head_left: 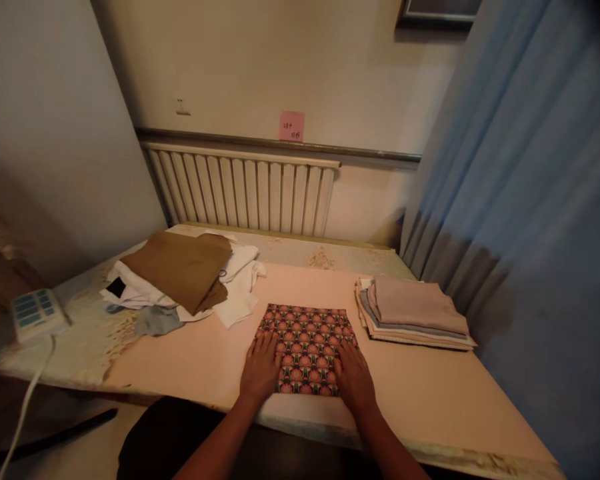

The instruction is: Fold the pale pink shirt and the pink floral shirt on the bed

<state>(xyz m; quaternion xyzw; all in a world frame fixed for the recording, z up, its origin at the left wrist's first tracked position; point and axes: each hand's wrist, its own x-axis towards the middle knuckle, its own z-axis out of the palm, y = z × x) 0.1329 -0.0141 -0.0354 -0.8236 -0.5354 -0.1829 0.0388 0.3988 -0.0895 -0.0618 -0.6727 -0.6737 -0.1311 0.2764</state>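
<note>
A folded patterned cloth [307, 337] with red and green flower motifs lies flat on the pink table top [200, 360] near the front edge. My left hand [261, 370] rests flat on the cloth's near left corner, fingers stretched out. My right hand [353, 377] lies flat on its near right corner, fingers extended too. Neither hand grips anything.
A neat stack of folded pale cloths [413, 312] sits to the right. A loose heap of brown, white and grey fabrics [180, 277] lies at the left. A white remote-like device [36, 312] with a cord is at the far left. A radiator [240, 190] and a blue curtain [530, 200] stand behind.
</note>
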